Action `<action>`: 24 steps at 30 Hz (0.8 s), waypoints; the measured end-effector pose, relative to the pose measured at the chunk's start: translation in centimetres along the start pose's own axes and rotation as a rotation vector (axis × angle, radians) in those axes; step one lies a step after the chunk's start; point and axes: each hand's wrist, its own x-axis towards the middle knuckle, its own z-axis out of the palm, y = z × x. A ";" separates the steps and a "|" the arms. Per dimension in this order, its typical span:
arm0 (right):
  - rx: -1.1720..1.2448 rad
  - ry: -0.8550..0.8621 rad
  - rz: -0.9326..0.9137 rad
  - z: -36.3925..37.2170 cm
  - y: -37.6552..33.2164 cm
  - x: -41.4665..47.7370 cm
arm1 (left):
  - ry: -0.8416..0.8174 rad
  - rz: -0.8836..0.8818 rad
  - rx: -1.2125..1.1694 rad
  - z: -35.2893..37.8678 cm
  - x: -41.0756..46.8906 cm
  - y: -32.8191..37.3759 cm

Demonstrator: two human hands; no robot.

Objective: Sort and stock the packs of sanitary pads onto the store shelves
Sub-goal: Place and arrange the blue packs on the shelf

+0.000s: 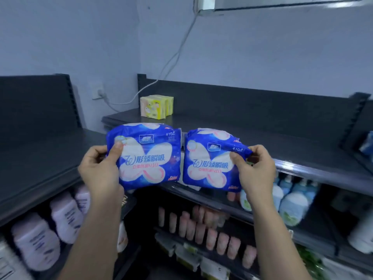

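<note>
at centre frame my left hand [101, 168] grips one blue pad pack [145, 156] by its edge, my right hand [255, 168] pinches a second blue pack [210, 160] (same print), both raised before the dark top shelf [262, 138], yellow packs [156, 107] behind.

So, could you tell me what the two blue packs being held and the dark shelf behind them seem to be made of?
The left blue printed pack and the right blue printed pack look like thin, glossy plastic film: it crumples and shines where the fingers pinch it. The dark grey top shelf looks like matt painted metal, given its slotted uprights, though unconfirmed.
</note>
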 end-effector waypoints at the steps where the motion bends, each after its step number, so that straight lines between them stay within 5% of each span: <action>1: -0.008 0.015 0.000 -1.2 0.5 1.0 | -0.017 -0.007 -0.007 1.4 -0.7 -0.7; 24: -0.179 0.278 0.025 -21.8 15.2 24.8 | -0.331 -0.241 -0.061 34.3 -14.2 -16.5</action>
